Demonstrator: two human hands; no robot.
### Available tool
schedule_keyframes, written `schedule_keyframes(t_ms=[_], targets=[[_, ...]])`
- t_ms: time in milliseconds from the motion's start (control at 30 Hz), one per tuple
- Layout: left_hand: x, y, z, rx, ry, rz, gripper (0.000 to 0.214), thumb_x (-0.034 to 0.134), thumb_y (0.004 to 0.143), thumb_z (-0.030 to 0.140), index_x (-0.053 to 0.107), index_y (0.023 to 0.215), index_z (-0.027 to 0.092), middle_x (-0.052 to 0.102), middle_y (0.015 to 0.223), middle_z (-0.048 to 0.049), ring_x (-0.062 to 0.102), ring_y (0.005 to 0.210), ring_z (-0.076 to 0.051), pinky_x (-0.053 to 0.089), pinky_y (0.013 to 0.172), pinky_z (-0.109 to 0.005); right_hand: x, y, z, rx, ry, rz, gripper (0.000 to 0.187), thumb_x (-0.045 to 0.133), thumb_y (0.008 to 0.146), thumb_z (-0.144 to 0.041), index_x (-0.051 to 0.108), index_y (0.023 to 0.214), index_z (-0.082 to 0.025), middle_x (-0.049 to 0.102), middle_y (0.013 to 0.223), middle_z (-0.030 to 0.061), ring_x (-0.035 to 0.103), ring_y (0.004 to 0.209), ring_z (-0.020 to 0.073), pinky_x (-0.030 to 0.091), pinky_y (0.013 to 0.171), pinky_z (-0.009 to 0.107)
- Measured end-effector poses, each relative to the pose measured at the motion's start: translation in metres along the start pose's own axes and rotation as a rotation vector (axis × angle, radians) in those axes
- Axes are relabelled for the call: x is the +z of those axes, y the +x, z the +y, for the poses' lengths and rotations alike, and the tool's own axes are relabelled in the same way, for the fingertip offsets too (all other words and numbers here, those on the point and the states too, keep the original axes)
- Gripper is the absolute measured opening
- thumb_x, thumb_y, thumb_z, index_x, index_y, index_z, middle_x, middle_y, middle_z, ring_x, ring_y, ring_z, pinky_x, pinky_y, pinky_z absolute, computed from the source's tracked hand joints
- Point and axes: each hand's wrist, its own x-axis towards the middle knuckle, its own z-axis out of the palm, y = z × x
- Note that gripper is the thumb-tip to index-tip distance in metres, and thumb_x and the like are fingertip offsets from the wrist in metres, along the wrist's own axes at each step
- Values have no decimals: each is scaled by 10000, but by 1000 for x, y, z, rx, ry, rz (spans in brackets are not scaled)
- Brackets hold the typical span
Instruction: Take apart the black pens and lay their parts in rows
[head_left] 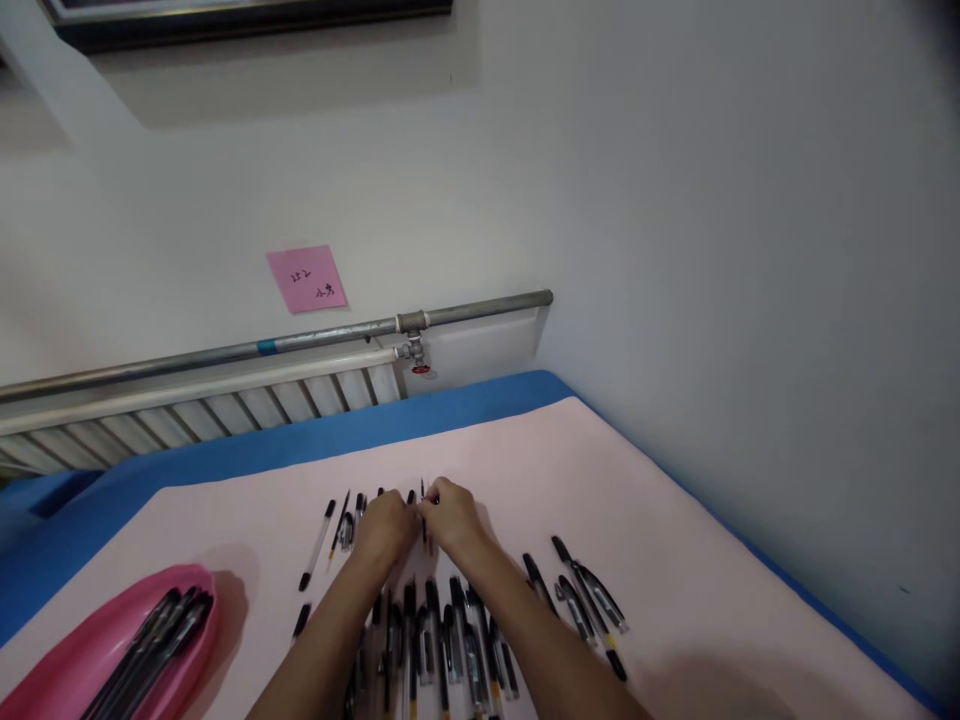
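Observation:
My left hand point(386, 528) and my right hand point(453, 518) meet over the pink sheet point(547, 470), both with fingers pinched. A thin pen refill point(423, 488) stands out between them, tip pointing away from me, and my right fingers close on it. What the left fingers pinch is hidden behind the knuckles. Left of my left hand lie a capped clear pen point(317, 545), a loose refill point(340, 522) and a clear pen cap point(346, 531). Between my forearms spread several pen parts point(435, 640): clear barrels, black caps and refills.
At the lower left a pink plastic bowl point(82, 632) holds several black pens point(154, 650). More pen parts point(585, 600) lie right of my right forearm. Blue cloth point(480, 397) borders the sheet. Behind are a radiator point(202, 418), a pipe point(480, 308) and a white wall point(712, 250).

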Motion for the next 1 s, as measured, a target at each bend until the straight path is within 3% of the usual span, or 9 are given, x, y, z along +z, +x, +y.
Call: schedule_keyframes(t_ms=[200,333,500,667,833,1000], targets=[[-8,-4,-6,3,-36,36,273,498,872,356,605,966,123,659,902,-53,628,779,-149,498,728,-334,4,2,-2,-32,-88,-21,131,553,662,-72,533,605,-188,585,626,10,525,629,139,322,562,224],[-22,-17,-34,19,-91,110,243,421,841,241,642,855,138,686,710,-68,650,649,-176,441,612,-265,2,0,-1,-40,-122,-49,107,554,691,-99,563,630,-187,585,612,6,542,620,135,315,549,218],[-26,-39,-84,-35,-178,171,269,391,818,301,620,881,176,699,796,-67,661,715,-195,438,588,-244,-1,-3,-4,-58,-170,-88,78,551,721,-146,592,672,-192,584,612,-17,551,608,115,313,546,201],[-13,-49,-120,-80,-284,226,313,360,827,373,598,937,203,695,909,-60,653,820,-204,458,651,-255,-7,-3,-5,-78,-242,-91,78,538,731,-167,604,706,-200,606,660,-18,551,621,113,317,547,199],[-2,-46,-136,-41,-372,320,321,365,816,388,584,964,205,689,942,-61,629,882,-218,453,723,-274,-11,-4,2,-117,-324,-89,96,511,758,-213,603,736,-200,630,726,5,551,650,131,320,553,214],[-4,-47,-136,-41,-419,308,298,357,832,368,575,957,208,689,898,-53,637,840,-203,445,679,-258,-10,-8,1,-156,-387,-106,88,512,760,-221,583,719,-193,632,746,17,536,654,136,304,533,217]])
